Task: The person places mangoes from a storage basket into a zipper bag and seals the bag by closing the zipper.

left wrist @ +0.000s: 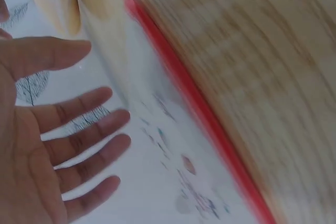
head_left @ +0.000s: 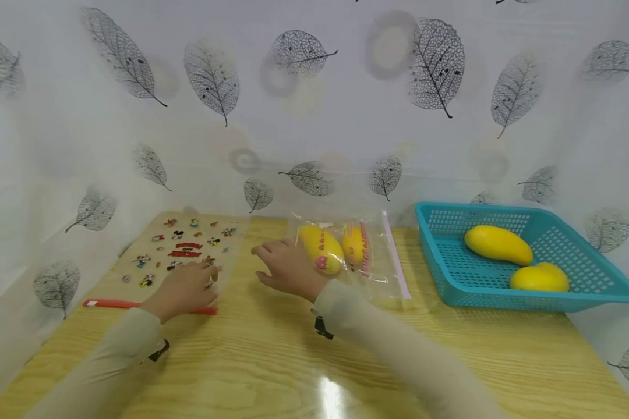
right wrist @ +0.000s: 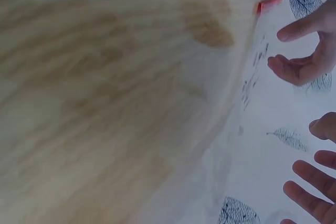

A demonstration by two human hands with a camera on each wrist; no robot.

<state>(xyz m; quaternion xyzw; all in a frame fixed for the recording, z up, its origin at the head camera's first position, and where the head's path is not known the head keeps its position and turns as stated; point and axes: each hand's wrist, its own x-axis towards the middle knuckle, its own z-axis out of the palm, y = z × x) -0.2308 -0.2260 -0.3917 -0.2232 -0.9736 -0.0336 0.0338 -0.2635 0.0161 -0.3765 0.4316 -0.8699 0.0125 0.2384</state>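
Observation:
A flat clear bag printed with small cartoon figures (head_left: 147, 250) lies on the left of the wooden table, its red strip (head_left: 117, 303) along the near edge. Over its near right part is my left hand (head_left: 186, 291); the left wrist view shows this hand's fingers (left wrist: 86, 145) spread and holding nothing. My right hand (head_left: 290, 267) hovers at the left side of a second clear bag (head_left: 380, 256) with a pink-white edge. Two yellow mangoes (head_left: 322, 250) are inside that bag. In the right wrist view, the right hand's extended fingers (right wrist: 310, 198) hold nothing.
A turquoise basket (head_left: 431, 262) stands at the right of the table with two more mangoes (head_left: 498, 243) in it. A white curtain with dark leaf prints (head_left: 304, 116) hangs along the back and sides. Bare wood (head_left: 272, 355) shows at the front.

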